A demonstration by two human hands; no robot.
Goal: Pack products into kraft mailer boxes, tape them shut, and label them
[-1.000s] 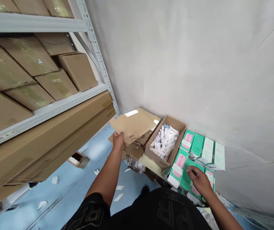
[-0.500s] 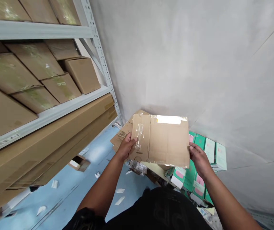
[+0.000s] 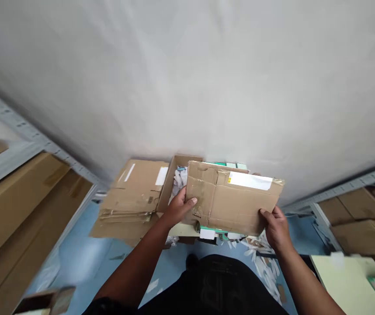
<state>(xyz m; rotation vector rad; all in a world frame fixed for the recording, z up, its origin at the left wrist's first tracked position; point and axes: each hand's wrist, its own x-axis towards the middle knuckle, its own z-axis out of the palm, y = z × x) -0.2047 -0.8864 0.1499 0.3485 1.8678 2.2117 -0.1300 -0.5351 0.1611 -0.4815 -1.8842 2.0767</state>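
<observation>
the left grip (image 3: 177, 209) is closed on the left edge of a flattened cardboard box (image 3: 236, 208), thumb on its front face and fingers behind. the right grip (image 3: 274, 224) clasps the box's lower right corner the same way. the box is held in the air in front of the person's chest, its broad face toward the camera and its right end a little lower, with a white label (image 3: 249, 180) along the top edge. just behind it on the floor stands an open carton (image 3: 174, 175) with white paper packets inside, and green boxes (image 3: 222, 165) peek out above the held box. left of the carton a pile of flat cardboard (image 3: 130, 197) lies on the blue floor (image 3: 76, 249). white paper scraps (image 3: 262, 267) are scattered near the right forearm. long brown cartons (image 3: 17, 205) fill the rack on the left, and a pale desk (image 3: 348, 280) shows at lower right.
</observation>
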